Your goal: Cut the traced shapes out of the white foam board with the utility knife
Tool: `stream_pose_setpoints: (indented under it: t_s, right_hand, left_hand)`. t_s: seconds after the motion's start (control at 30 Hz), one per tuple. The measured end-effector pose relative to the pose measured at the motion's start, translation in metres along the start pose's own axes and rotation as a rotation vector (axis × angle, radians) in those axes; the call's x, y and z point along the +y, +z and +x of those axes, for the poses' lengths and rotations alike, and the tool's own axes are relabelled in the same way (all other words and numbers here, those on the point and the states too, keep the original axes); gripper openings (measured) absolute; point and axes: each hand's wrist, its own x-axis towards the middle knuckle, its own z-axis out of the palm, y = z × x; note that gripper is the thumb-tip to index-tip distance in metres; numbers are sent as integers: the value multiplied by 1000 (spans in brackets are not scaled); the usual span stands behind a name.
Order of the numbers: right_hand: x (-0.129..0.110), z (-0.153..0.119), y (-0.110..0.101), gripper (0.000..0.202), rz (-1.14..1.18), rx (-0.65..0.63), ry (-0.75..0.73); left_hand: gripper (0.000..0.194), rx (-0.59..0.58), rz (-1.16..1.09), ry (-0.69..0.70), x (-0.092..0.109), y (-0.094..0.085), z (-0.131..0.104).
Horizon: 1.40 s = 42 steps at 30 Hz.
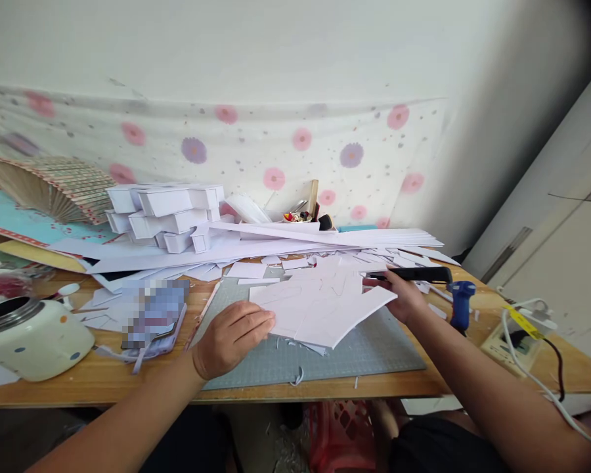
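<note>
A flat white foam board [320, 305] with an angular outline and faint pencil lines is tilted above the grey cutting mat [389, 368]. My left hand [236, 336] pinches its left edge between thumb and fingers. At its right side, my right hand [401, 295] is closed around a long black-handled tool [423, 274], which looks like a cutting knife; its fingers also meet the board's notched edge. The tool's working end is mostly hidden by the hand and board. Thin white offcuts [298, 376] lie on the mat in front of the board.
Stacked white boxes [165, 217] and long white strips [295, 243] fill the back. On the left are a cream jar [34, 338] and a phone [160, 318]. A blue glue gun [461, 305] and a power strip [517, 338] stand at right. A red stool [342, 437] is below.
</note>
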Motion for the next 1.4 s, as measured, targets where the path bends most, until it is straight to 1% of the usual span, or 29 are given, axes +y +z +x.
stream_pose_setpoints:
  t_s: [0.07,0.13,0.2,0.27,0.37,0.47,0.53,0.63,0.7,0.73,0.77,0.83,0.9,0.93,0.97,1.0,1.07,1.13,1.2,1.27,1.33,1.4]
  right_hand:
    - [0,6,-4,31,29,46,55]
    - [1,12,-10,29,24,91,83]
    - [4,16,-14,28,-18,124,91]
    - [8,17,-16,30,-92,119,82]
    - [13,12,-15,34,-224,27,38]
    - [10,3,-14,32,-358,-125,-12]
    - [6,-3,-15,31,-435,-234,-26]
    - [-3,-10,-19,26,-658,-449,-124]
    - [-9,-13,-22,19,-847,-562,-235]
    - [-12,-14,-22,18,-925,-583,-282]
    - [-15,-15,-22,18,-980,-572,-315]
    - [-20,-18,-19,19,-1050,-498,-365]
    - [-23,-21,-12,22,-1050,-395,-390]
    - [-23,-24,-5,25,-1005,-362,-383]
    - [-23,-27,3,28,-934,-356,-363]
    - [-23,-31,12,32,-833,-372,-336]
    - [-19,-40,34,37,-623,-491,-283]
    - [-13,-49,56,40,-468,-558,-307]
    - [-3,-55,77,37,-394,-610,-271]
    - [8,-57,93,30,-336,-624,-226]
    - [18,-57,104,24,-316,-638,-205]
    - [26,-55,110,21,-318,-659,-214]
  left_hand:
    - [34,-38,-45,-12,-5,4,-2]
    - [34,-51,-76,-24,-8,7,-6]
    - [31,-69,-100,-34,-9,11,-9]
    - [29,-95,-111,-53,-8,14,-12]
    - [28,-183,-86,-140,-7,17,-17]
    - [30,-357,-4,-353,-9,19,-24]
    - [30,-439,45,-490,-9,20,-28]
    - [34,-458,81,-602,-4,20,-29]
    - [35,-474,82,-668,8,20,-25]
    - [34,-496,65,-699,16,20,-21]
    - [34,-539,28,-736,25,19,-18]
    - [45,-646,-84,-771,44,19,-10]
    - [61,-710,-166,-760,60,19,-3]
    - [66,-726,-191,-745,65,20,-1]
    - [69,-739,-209,-729,69,20,1]
    - [71,-752,-226,-712,71,20,1]
    - [77,-779,-258,-678,72,22,1]
    - [86,-792,-283,-650,72,24,-2]
    - [94,-783,-285,-626,73,28,-5]
    - [98,-767,-258,-602,75,32,-9]
    - [98,-761,-215,-584,79,35,-11]
    - [95,-771,-182,-575,82,38,-11]
